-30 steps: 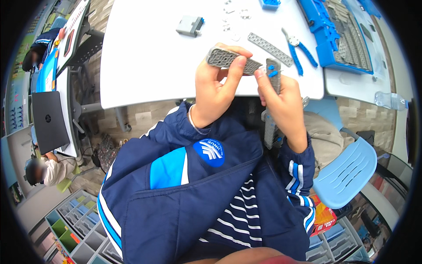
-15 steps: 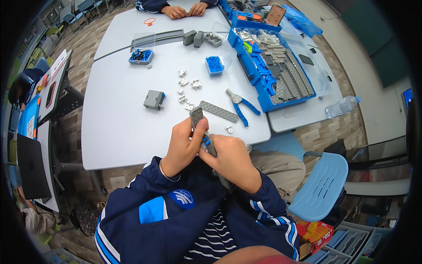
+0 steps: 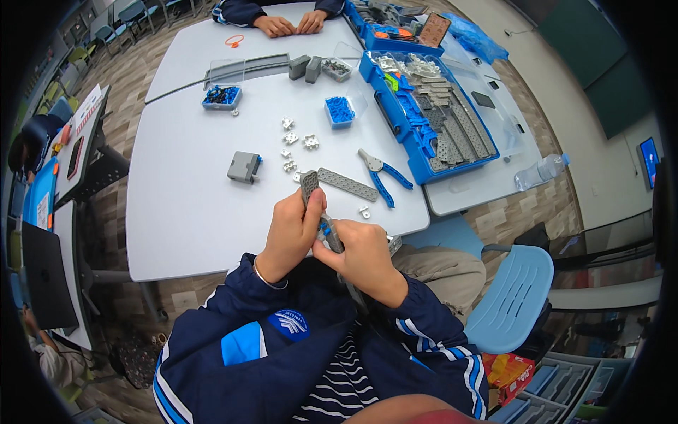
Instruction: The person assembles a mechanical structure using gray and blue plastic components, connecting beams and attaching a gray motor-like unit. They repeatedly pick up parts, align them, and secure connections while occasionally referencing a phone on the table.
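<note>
Beam first: a grey perforated strip, held upright and tilted just over the near edge of the tabletop, a small blue piece against it where my two hands meet. My left hand wraps it from the left, fingers clenched round the strip with the thumb up near its top end. My right hand pinches the lower part, fingers closed on it beside the blue piece.

Just beyond, a second grey perforated strip lies flat on the tabletop, and blue-handled pliers rest beside it to the right. A grey boxy block sits to the left, well apart. Small white connectors are scattered further out, near a little tray of blue pieces. On the right I see a big blue parts case filled with grey strips. At the far side, another person's hands rest on the tabletop.
</note>
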Available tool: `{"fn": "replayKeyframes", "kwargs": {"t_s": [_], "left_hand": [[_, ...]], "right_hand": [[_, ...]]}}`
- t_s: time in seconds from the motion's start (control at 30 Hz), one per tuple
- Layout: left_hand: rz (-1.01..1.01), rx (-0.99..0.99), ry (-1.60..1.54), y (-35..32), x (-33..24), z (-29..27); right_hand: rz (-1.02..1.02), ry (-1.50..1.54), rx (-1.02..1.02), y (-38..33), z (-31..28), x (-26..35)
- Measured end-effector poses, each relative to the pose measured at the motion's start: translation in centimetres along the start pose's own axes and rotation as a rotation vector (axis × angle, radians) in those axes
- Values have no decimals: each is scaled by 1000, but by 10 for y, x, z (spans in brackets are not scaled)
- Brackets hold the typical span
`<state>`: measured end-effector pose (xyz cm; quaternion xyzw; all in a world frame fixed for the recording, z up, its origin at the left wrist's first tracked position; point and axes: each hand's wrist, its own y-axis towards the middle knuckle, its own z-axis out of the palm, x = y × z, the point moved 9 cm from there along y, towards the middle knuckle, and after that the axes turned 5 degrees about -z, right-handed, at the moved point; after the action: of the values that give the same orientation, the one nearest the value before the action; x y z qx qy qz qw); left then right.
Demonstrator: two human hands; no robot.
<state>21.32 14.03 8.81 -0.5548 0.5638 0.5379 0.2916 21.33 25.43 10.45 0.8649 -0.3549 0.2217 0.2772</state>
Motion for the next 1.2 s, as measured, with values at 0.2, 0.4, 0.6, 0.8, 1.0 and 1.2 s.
{"fn": "replayKeyframes", "kwargs": {"t_s": [0.2,0.4,0.6,0.8,1.0,1.2], "left_hand": [[-40,-72,18,2,1,-3],[-11,168,-46,3,14,-3],[19,66,-69,3,21,-7],[99,-129,-80,-1,17,-15],[-112,-185,-387,0,47,-44],[-150,-168,-496,-17,44,-39]], "right_hand": [[53,-55,-37,3,2,-2],[41,118,49,3,14,-2],[42,80,36,6,19,-6],[48,69,5,5,15,-16],[144,-73,-52,17,-2,-46],[-221,-497,-430,7,-17,16]]}}
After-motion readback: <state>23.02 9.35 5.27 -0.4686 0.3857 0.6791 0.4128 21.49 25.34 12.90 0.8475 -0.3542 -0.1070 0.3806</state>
